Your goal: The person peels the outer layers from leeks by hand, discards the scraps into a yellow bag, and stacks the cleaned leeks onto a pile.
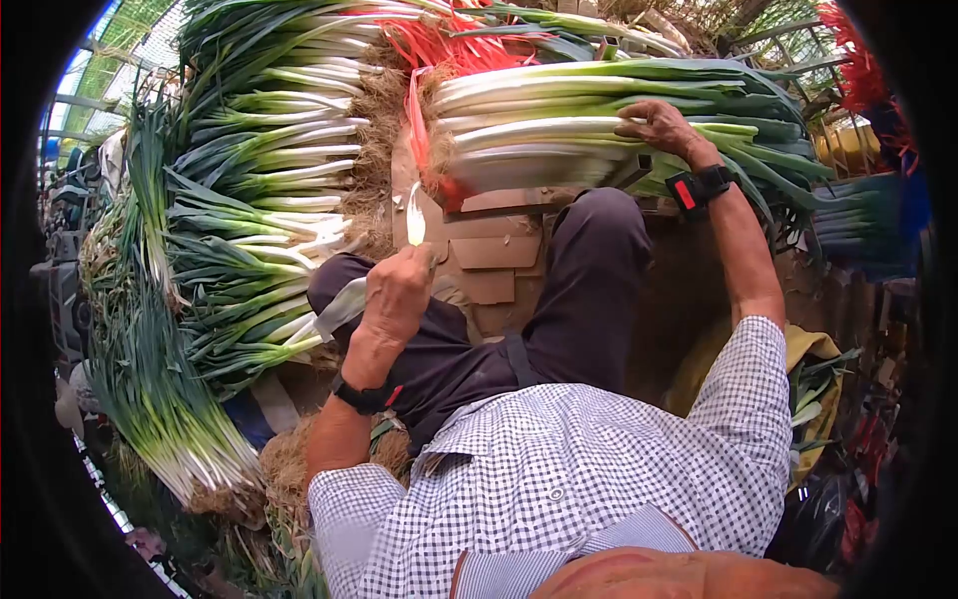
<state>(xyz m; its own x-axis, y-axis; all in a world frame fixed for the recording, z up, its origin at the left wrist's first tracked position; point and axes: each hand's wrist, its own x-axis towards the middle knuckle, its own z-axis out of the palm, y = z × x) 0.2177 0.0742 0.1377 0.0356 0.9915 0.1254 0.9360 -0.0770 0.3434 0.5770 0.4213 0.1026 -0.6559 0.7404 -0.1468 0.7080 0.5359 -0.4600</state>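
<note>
My left hand (399, 290) is closed in front of my thigh, gripping a pale strip of leek leaf (415, 220) whose tip sticks up from the fist. A whitish, limp piece hangs beside that hand. My right hand (659, 130) lies over the pile of leeks (559, 90) on a metal stand, its bent fingers on a white leek stalk. Exactly how firmly they grip is hard to see. Just below, another leek (529, 168) is smeared by motion. Roots of this pile point left, green leaves right.
Rows of leeks (299, 140) lie on the left, roots toward the middle. Another leek bunch (190, 419) leans at lower left. Red plastic strips (449, 45) hang behind the stand. Cardboard (489, 255) covers the ground between my knees. A yellow sack (813, 349) sits at right.
</note>
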